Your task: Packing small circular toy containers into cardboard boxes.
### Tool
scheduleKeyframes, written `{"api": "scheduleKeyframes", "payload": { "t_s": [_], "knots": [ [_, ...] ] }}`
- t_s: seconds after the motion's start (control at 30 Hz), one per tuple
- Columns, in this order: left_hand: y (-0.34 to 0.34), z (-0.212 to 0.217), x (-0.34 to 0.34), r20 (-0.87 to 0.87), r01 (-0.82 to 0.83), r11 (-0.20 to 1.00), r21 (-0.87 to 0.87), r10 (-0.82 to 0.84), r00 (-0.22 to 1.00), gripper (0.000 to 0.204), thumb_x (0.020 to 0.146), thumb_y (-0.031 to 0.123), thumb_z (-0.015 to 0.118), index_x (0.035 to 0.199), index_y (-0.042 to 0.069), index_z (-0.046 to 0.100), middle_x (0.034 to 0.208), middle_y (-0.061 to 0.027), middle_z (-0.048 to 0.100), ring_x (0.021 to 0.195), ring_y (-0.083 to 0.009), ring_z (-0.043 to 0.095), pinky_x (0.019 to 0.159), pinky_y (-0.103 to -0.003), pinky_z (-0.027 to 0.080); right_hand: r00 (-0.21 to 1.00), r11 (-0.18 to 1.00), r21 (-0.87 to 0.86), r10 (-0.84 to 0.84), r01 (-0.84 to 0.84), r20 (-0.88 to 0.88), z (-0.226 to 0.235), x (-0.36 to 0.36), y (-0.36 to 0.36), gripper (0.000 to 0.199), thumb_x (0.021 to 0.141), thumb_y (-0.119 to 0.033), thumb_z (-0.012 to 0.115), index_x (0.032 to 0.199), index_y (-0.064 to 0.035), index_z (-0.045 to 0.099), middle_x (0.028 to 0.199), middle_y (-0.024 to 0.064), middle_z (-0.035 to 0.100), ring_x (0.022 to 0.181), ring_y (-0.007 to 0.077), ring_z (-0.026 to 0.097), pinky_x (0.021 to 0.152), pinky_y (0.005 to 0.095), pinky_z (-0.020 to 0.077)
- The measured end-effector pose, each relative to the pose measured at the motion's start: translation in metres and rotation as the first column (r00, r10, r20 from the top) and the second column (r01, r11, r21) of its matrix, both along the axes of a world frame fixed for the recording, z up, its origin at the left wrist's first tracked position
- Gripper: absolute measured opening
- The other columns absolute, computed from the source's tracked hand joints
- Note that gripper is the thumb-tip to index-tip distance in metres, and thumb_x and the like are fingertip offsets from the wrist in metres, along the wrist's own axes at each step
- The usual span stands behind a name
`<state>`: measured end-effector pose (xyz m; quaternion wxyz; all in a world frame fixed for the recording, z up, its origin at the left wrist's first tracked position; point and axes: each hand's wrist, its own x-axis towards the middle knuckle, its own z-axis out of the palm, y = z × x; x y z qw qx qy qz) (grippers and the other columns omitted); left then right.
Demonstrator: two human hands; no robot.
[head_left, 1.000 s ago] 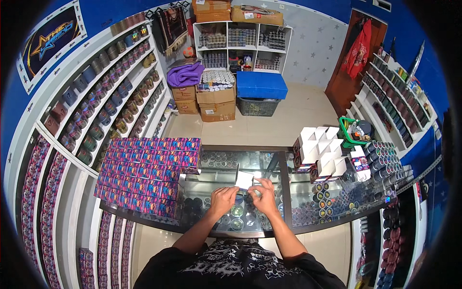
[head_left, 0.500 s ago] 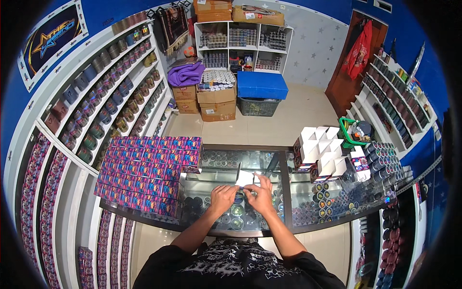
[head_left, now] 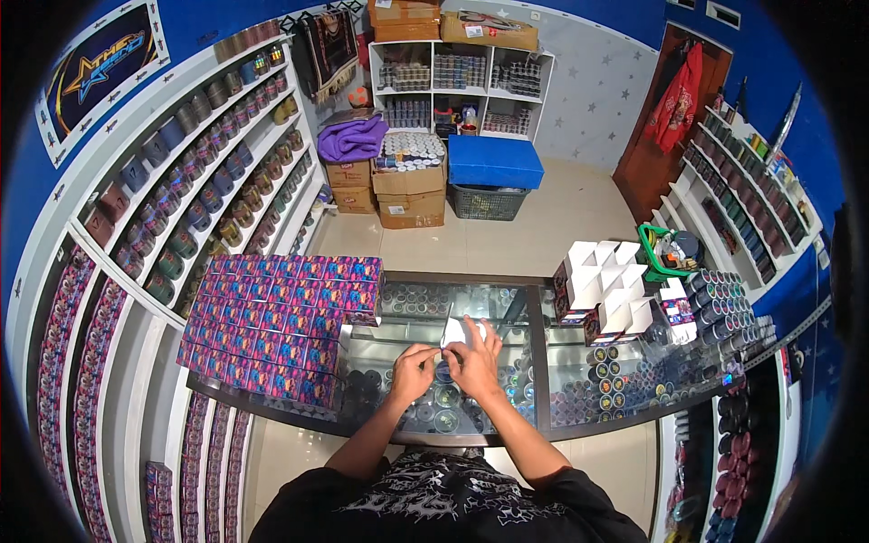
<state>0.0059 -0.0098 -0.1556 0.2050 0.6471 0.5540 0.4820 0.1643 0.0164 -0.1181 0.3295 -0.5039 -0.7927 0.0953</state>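
Over the glass counter (head_left: 498, 421), both hands meet at a small cardboard box with its white inner flap (head_left: 455, 333) raised. My left hand (head_left: 414, 373) pinches the box's left side with bent fingers. My right hand (head_left: 477, 366) grips the other side, its thumb near my left fingertips and its longer fingers reaching up along the white flap. Most of the box is hidden by the hands. Round lidded tins (head_left: 445, 420) show around and below my wrists, seen in or through the glass.
A block of closed patterned boxes (head_left: 272, 317) covers the counter's left end. At right stand open boxes with white flaps (head_left: 611, 281), stacked round tins (head_left: 720, 303) and a green basket (head_left: 665, 258). Beyond the counter are cartons (head_left: 409, 204) and a blue-lidded crate (head_left: 493, 163).
My right hand has turned and shifted slightly left, its fingers now lying over more of the white flap. My left hand stays nearly in place. The view has shifted very slightly.
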Motion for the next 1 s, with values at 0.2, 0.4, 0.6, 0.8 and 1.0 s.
{"api": "scheduleKeyframes", "payload": {
  "t_s": [0.2, 0.4, 0.6, 0.8, 1.0],
  "knots": [
    [0.000, -0.001, 0.000, 0.023, 0.036, 0.996, -0.081, -0.034, 0.999, 0.022, 0.084, -0.002, 0.059, 0.104, -0.002, 0.068, 0.095, -0.0152, 0.067, 0.084, -0.0260, 0.067, 0.073, -0.033, 0.052, 0.998, 1.000, 0.017, 0.020, -0.020, 0.052, -0.003, 0.000, 0.002, 0.011, 0.076, -0.022, 0.073, 0.083, -0.0140, 0.074, 0.140, 0.0157, 0.045, 0.134, 0.0423, 0.030, 0.107, 0.0532, 0.0222],
    [-0.006, 0.000, 0.012, 0.084, 0.036, 0.986, -0.162, -0.023, 0.996, 0.035, 0.081, 0.011, 0.068, 0.114, 0.001, 0.065, 0.099, -0.0142, 0.067, 0.083, -0.0276, 0.067, 0.071, -0.036, 0.052, 0.932, 0.985, -0.117, -0.162, 0.130, -0.324, -0.009, 0.007, 0.015, 0.050, 0.078, -0.026, 0.074, 0.121, -0.0069, 0.059, 0.139, 0.0216, 0.045, 0.130, 0.0417, 0.038, 0.106, 0.0504, 0.0318],
    [-0.017, 0.007, 0.035, 0.008, 0.024, 0.978, -0.207, -0.023, 1.000, 0.082, 0.068, 0.031, 0.083, 0.131, -0.006, 0.047, 0.115, -0.0177, 0.060, 0.106, -0.0336, 0.059, 0.089, -0.040, 0.049, 0.810, 0.948, -0.316, -0.200, 0.019, -0.551, -0.020, 0.019, 0.026, 0.043, 0.087, -0.017, 0.059, 0.127, -0.0030, 0.055, 0.118, 0.0198, 0.061, 0.111, 0.0308, 0.057, 0.098, 0.0373, 0.0421],
    [-0.005, 0.003, 0.026, 0.071, 0.018, 0.971, -0.237, -0.001, 0.997, 0.083, 0.068, 0.026, 0.085, 0.136, 0.000, 0.045, 0.115, -0.0167, 0.056, 0.101, -0.0293, 0.061, 0.078, -0.038, 0.052, 0.770, 0.891, -0.454, -0.301, 0.016, -0.563, -0.034, 0.028, 0.015, 0.034, 0.082, -0.020, 0.071, 0.111, -0.0022, 0.067, 0.095, 0.0093, 0.065, 0.083, 0.0157, 0.063, 0.073, 0.0269, 0.0488],
    [0.005, -0.004, 0.009, 0.260, 0.212, 0.908, -0.361, -0.121, 0.958, 0.081, 0.071, 0.018, 0.082, 0.142, 0.008, 0.043, 0.121, -0.0133, 0.053, 0.095, -0.0201, 0.061, 0.075, -0.034, 0.054, 0.680, 0.793, -0.601, -0.387, -0.099, -0.623, -0.022, 0.035, 0.010, 0.045, 0.077, -0.024, 0.079, 0.111, 0.0039, 0.065, 0.087, 0.0059, 0.062, 0.073, 0.0120, 0.059, 0.065, 0.0242, 0.0476]
  ]
}}
